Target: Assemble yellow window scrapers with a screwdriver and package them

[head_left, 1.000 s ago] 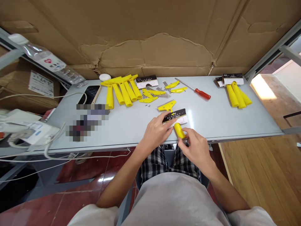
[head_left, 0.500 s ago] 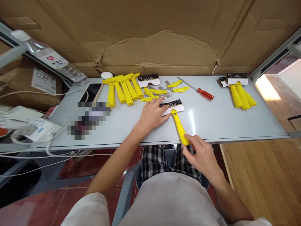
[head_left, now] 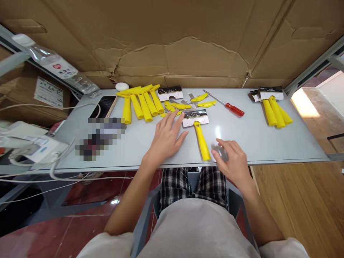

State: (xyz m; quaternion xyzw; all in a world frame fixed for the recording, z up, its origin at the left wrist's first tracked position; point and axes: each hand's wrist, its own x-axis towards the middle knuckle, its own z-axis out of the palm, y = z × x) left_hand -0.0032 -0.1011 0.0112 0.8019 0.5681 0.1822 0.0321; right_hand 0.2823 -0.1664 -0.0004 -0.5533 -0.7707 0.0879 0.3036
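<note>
A yellow scraper handle [head_left: 202, 141] lies on the grey table before me, its top end against a black-and-white printed card [head_left: 195, 119]. My left hand [head_left: 168, 134] rests open just left of that card, fingers spread and holding nothing. To the right of the handle is my right hand [head_left: 232, 157], thumb and fingers apart around a grey shadowy patch. Behind the card lie several small yellow blade covers [head_left: 206, 104] among metal blades. Several yellow T-shaped handles [head_left: 145, 105] stand in a row at left. Another printed card [head_left: 170, 92] lies near them.
A red-handled screwdriver [head_left: 234, 109] lies at the back. Several yellow handles with cards [head_left: 275, 114] are stacked at right. At left are a phone [head_left: 106, 106], a plastic bottle [head_left: 61, 68], a power strip [head_left: 44, 148] and cables. Cardboard [head_left: 204, 57] walls the back.
My right hand has let go of the yellow handle and moved right. My left hand has drawn back left off the card. Handle and card now lie straighter and slightly farther from the front edge.
</note>
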